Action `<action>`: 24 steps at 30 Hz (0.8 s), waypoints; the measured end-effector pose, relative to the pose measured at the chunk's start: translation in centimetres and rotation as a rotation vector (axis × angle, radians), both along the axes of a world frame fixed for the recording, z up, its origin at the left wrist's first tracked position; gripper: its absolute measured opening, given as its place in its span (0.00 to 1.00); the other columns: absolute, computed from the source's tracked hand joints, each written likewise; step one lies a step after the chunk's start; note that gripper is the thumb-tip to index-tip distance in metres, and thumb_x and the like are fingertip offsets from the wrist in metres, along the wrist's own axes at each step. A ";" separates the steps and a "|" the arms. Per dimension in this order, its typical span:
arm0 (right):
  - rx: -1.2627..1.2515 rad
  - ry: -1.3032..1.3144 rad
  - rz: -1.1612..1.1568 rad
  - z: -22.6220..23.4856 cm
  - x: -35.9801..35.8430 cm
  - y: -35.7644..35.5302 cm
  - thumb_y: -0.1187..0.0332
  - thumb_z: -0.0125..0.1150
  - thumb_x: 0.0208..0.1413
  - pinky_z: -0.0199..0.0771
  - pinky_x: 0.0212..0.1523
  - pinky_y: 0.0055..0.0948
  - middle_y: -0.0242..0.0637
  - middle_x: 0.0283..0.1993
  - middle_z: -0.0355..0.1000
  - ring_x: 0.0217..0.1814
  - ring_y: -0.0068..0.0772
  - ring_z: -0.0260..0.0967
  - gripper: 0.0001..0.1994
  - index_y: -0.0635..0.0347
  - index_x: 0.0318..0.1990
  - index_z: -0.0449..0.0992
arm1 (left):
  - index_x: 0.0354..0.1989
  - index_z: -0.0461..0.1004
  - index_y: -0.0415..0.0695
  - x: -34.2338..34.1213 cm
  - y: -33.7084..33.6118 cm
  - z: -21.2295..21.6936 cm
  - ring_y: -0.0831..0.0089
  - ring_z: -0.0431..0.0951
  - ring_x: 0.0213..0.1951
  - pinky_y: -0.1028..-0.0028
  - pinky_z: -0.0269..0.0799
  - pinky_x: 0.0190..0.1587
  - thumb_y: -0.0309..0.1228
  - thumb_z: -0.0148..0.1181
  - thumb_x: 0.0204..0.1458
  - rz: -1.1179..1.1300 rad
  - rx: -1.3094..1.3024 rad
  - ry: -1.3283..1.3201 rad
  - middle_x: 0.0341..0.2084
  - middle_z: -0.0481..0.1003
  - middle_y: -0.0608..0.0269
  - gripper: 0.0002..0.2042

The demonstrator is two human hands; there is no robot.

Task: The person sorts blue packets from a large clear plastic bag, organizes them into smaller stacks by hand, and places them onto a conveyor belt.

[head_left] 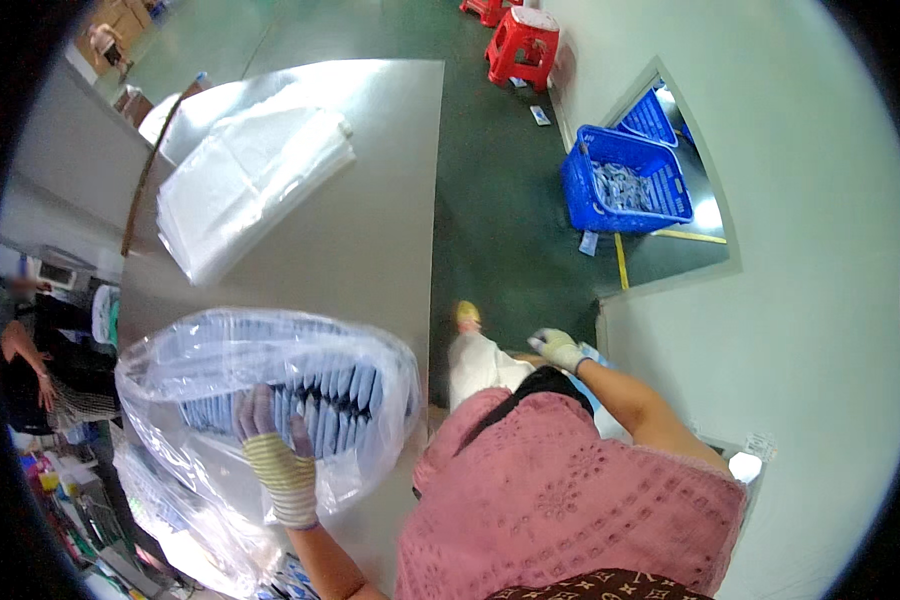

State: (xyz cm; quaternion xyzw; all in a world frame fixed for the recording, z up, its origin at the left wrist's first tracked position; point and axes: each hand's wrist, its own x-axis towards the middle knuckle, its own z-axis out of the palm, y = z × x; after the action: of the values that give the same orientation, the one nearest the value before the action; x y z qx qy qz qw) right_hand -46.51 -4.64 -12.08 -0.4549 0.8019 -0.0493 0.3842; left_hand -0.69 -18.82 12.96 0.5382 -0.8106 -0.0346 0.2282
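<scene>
A clear plastic bag (370,470) stands wide at the mouth on the metal table, holding rows of flat light-blue packets (335,395). Inside it, my left hand (275,450), in a striped glove with grey fingertips, rests against the packets with its fingers apart. My right hand (558,349), gloved too, is off the table by my right side. Its fingers are curled in, and what they hold, if anything, cannot be made out. Something blue and white (595,362) shows just behind that wrist, partly hidden by my arm and clothing.
Folded clear plastic bags (255,190) lie farther up the metal table (390,200). A blue basket (582,195) of small packets stands on the floor by the right wall. Red stools (523,48) stand beyond. Other people (30,375) are at the left.
</scene>
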 end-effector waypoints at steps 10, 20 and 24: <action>0.305 -0.271 -0.287 -12.1 -17.4 -1.8 0.56 0.54 0.55 0.70 0.40 0.35 0.45 0.31 0.75 0.35 0.38 0.73 0.18 0.65 0.36 0.77 | 0.52 0.67 0.44 -20.5 -8.5 2.9 0.53 0.63 0.55 0.55 0.55 0.59 0.32 0.59 0.43 -0.294 0.116 -0.067 0.46 0.68 0.53 0.24; -0.257 -0.592 -0.388 -7.5 -32.8 -18.4 0.63 0.54 0.57 0.68 0.26 0.25 0.34 0.25 0.71 0.26 0.25 0.67 0.14 0.68 0.39 0.73 | 0.43 0.69 0.44 -40.4 -20.2 -2.6 0.55 0.66 0.52 0.58 0.57 0.58 0.39 0.56 0.47 -0.530 0.213 -0.058 0.42 0.70 0.56 0.17; -0.190 -0.621 -0.447 -10.3 -35.4 -23.4 0.63 0.54 0.57 0.73 0.29 0.27 0.36 0.29 0.71 0.27 0.26 0.69 0.13 0.66 0.42 0.71 | 0.36 0.69 0.46 -43.9 -23.3 -4.1 0.60 0.68 0.44 0.63 0.60 0.52 0.38 0.57 0.45 -0.460 0.135 -0.031 0.34 0.69 0.60 0.13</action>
State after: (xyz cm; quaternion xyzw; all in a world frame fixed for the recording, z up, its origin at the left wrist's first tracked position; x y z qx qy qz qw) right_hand -81.94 -28.03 -22.43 -0.2659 0.7188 -0.3408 0.5445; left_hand -44.56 -42.15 8.87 0.3538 -0.9112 -0.1316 0.1652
